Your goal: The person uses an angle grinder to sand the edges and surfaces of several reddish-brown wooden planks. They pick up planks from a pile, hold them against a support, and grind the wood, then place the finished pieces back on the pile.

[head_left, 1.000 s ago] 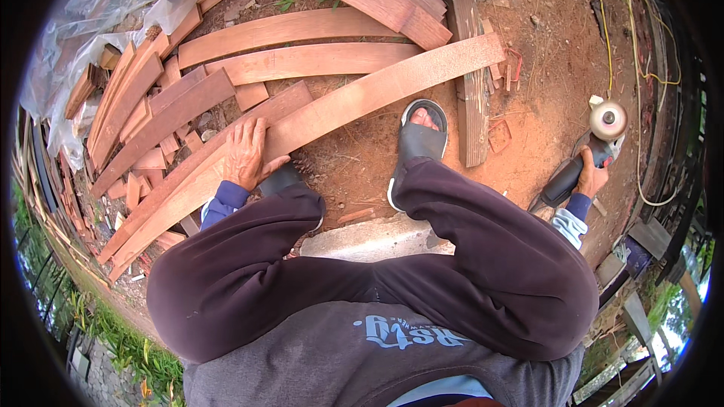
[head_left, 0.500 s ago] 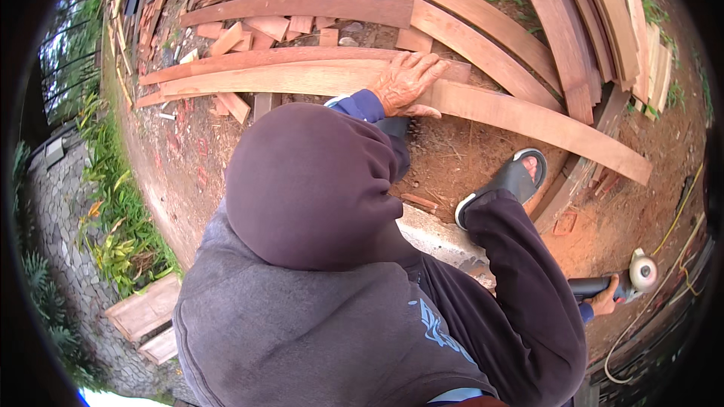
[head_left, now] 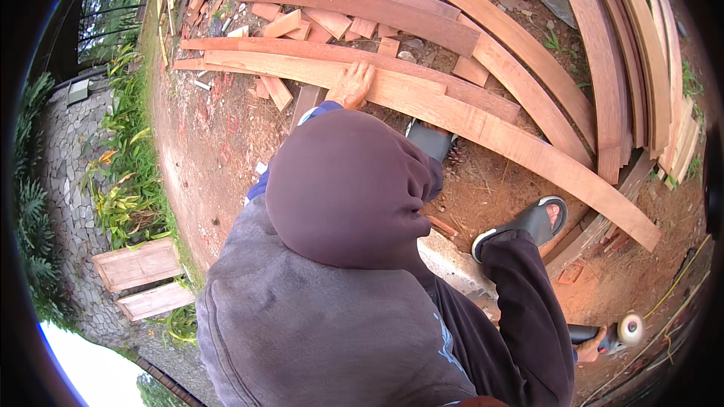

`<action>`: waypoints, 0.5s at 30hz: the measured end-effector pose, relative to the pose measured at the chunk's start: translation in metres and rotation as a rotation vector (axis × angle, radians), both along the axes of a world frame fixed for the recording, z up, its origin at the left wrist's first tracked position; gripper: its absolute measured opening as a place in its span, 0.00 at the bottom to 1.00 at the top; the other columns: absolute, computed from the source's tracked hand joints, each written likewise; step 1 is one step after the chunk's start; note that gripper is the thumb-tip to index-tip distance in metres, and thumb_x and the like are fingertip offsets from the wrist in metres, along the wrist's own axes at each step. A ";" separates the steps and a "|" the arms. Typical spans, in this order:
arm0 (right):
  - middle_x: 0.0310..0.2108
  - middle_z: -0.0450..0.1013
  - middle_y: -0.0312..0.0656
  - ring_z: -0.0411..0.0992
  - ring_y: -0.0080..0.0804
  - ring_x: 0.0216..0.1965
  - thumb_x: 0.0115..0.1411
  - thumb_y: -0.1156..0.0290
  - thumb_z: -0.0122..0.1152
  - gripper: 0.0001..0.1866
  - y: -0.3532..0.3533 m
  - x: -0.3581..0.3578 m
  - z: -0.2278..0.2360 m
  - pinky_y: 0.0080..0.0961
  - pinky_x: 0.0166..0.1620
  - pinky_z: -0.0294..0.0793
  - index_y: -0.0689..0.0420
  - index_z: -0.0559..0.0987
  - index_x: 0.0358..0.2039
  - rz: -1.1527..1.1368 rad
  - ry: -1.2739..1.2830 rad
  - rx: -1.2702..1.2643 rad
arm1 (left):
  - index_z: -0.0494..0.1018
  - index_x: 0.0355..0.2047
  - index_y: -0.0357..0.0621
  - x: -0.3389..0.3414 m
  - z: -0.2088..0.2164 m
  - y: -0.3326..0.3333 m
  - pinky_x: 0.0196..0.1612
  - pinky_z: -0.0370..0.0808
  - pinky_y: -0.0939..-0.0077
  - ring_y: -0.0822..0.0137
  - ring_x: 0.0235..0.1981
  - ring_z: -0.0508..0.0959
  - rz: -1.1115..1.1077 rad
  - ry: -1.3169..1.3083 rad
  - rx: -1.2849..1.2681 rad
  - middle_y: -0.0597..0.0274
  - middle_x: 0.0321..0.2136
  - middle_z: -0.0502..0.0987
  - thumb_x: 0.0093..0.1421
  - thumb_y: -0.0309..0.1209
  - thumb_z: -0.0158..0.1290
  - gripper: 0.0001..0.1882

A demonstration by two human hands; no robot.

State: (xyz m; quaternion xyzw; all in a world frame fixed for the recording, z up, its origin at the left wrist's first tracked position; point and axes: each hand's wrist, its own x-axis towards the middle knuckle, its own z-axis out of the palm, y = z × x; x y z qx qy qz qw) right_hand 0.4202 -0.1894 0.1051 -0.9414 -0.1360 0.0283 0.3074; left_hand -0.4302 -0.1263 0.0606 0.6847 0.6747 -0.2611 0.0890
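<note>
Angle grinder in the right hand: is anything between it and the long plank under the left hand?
Yes. The person's bent right leg and sandalled foot lie between the angle grinder in the right hand and the long plank under the left hand.

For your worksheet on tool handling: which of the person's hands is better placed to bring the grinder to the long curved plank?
Right. The right hand already grips the angle grinder, while the left hand lies flat on the long curved plank, steadying it.

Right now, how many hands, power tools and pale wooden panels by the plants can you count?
Hands: 2, left hand, right hand
Power tools: 1, grinder
Pale panels: 2, upper panel, lower panel
Total: 5
</note>
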 end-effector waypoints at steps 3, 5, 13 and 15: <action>0.31 0.76 0.52 0.74 0.38 0.27 0.36 0.52 0.80 0.36 0.003 -0.004 -0.004 0.33 0.31 0.79 0.77 0.78 0.29 -0.028 0.032 -0.019 | 0.59 0.57 0.37 -0.005 -0.003 0.002 0.57 0.66 0.56 0.48 0.59 0.64 -0.096 0.023 0.027 0.45 0.56 0.63 0.42 0.31 0.68 0.43; 0.31 0.76 0.52 0.74 0.38 0.27 0.36 0.52 0.80 0.36 0.001 -0.006 -0.005 0.33 0.31 0.79 0.77 0.78 0.29 -0.038 0.047 -0.031 | 0.64 0.53 0.38 -0.004 0.000 0.004 0.54 0.67 0.55 0.52 0.57 0.66 -0.153 0.021 0.051 0.48 0.53 0.67 0.40 0.36 0.68 0.40; 0.31 0.76 0.52 0.74 0.38 0.27 0.36 0.53 0.80 0.35 -0.015 -0.002 0.003 0.34 0.30 0.78 0.77 0.78 0.29 -0.051 0.081 -0.058 | 0.64 0.50 0.42 0.045 0.011 0.038 0.51 0.65 0.55 0.53 0.50 0.70 -0.319 -0.246 0.188 0.52 0.46 0.69 0.36 0.37 0.71 0.41; 0.31 0.76 0.52 0.74 0.38 0.27 0.36 0.53 0.80 0.35 -0.019 0.001 0.001 0.34 0.30 0.78 0.77 0.78 0.29 -0.052 0.107 -0.069 | 0.64 0.49 0.42 0.071 0.013 0.061 0.50 0.65 0.56 0.53 0.49 0.70 -0.378 -0.343 0.177 0.52 0.45 0.69 0.35 0.37 0.71 0.41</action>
